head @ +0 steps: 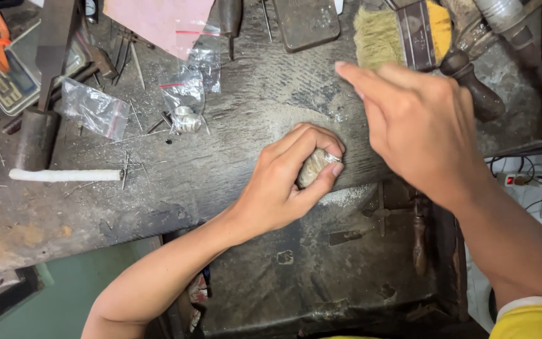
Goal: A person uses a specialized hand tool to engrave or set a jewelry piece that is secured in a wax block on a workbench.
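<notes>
- Gripping a small, rounded silvery metal piece (316, 166), the left hand (283, 188) sits at the centre of the frame, fingers curled over the top and thumb beneath; the piece looks like a dull, matte ring or band, though most of it is hidden by the fingers.
- The right hand (418, 122) hovers in the upper right with fingers straight and held together, holding nothing, its fingertips pointing to the upper middle of the frame; it is close above and right of the piece but apart from it.
- The workbench (233, 157) is dark, worn wood, scratched and dusted with pale metal filings, with a heap of filings just under the left hand.
- Its front edge runs diagonally from lower left to the centre, and the left hand rests right at that edge; below it a dark, grimy tray (346, 270) fills the lower middle.
- Bare wood lies left of the left hand, up to a white rod (67, 175) at the left.
- Small clear plastic bags (186, 94) lie in the upper left, one with pale metal rings beside it.
- A bristly straw-coloured brush (381, 34) with a wooden handle lies at the top right, just above the right hand's fingertips.
</notes>
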